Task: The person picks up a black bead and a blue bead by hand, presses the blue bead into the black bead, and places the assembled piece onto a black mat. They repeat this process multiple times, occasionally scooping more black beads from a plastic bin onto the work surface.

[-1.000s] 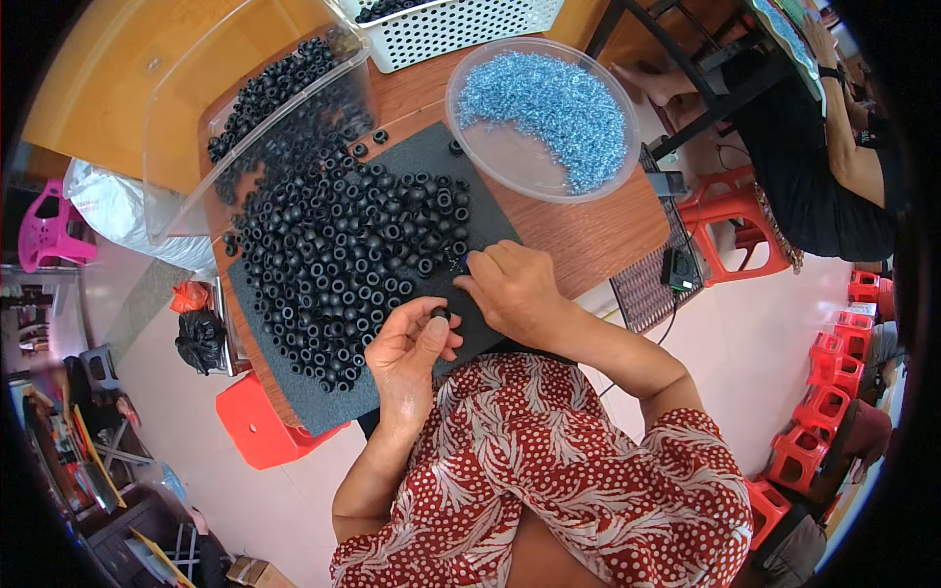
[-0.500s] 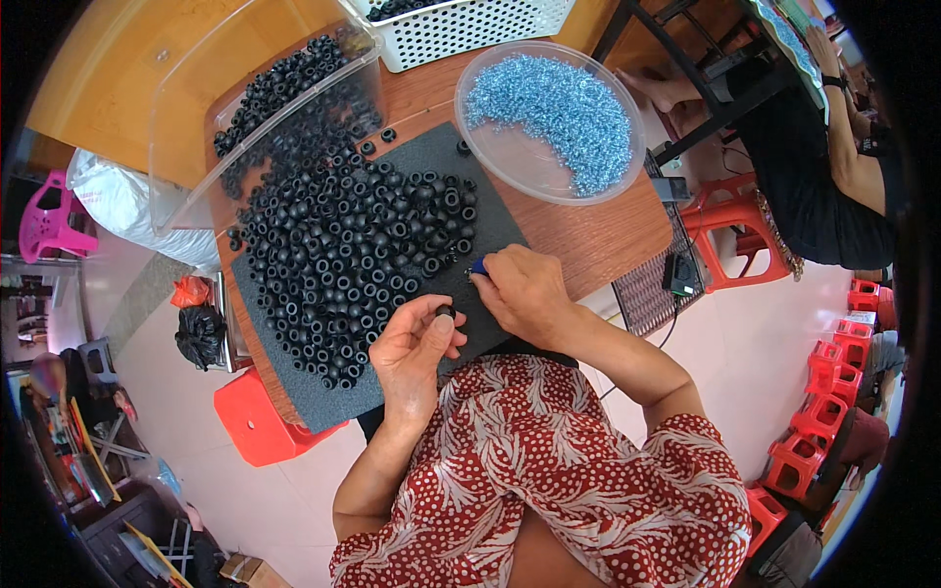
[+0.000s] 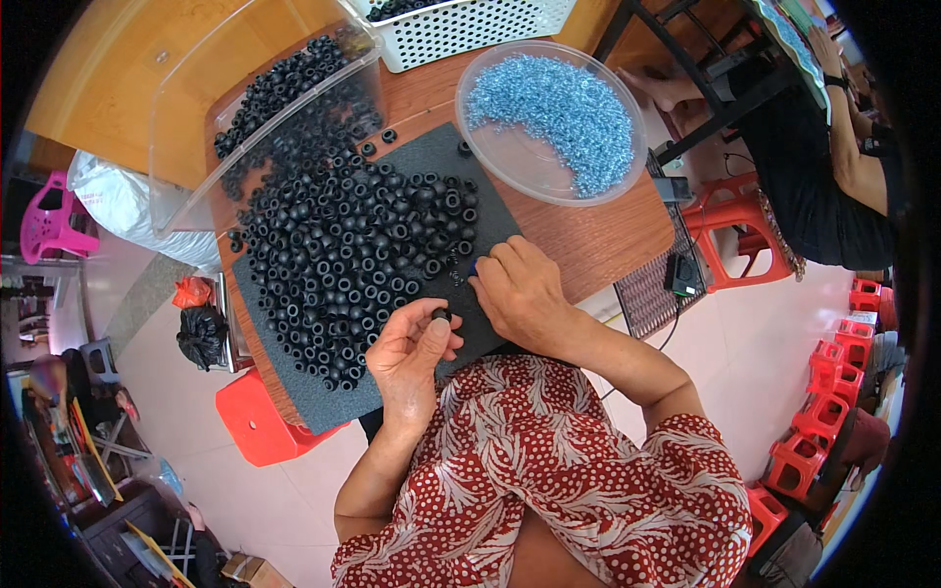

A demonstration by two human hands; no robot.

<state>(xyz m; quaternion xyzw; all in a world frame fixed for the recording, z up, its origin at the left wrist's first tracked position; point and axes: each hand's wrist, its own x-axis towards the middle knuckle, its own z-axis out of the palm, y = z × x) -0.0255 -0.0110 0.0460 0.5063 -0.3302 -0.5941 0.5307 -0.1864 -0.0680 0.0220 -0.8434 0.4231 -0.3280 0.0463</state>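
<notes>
Between thumb and fingers my left hand (image 3: 404, 355) pinches a small black ring-shaped piece (image 3: 440, 315) over the front of the dark grey mat (image 3: 498, 218). Just right of it, my right hand (image 3: 520, 291) is closed on a small blue object (image 3: 472, 267), mostly hidden by the fingers, so its kind does not show. A few tiny shiny bits (image 3: 455, 266) lie on the mat beside that hand. A large pile of similar black pieces (image 3: 338, 257), rounded with open holes, covers the mat's left and middle.
A tipped clear plastic bin (image 3: 279, 122) spills black pieces at the back left. Behind the mat stand a white perforated basket (image 3: 461, 37) and a round clear tub (image 3: 534, 184) of shiny blue bits. A red stool (image 3: 260, 421) is left of the table; another person (image 3: 804, 167) sits at the right.
My right hand has shifted slightly, and the blue object shows less now. More of the tiny shiny bits can be seen on the mat. My left hand has barely moved, keeping the black piece.
</notes>
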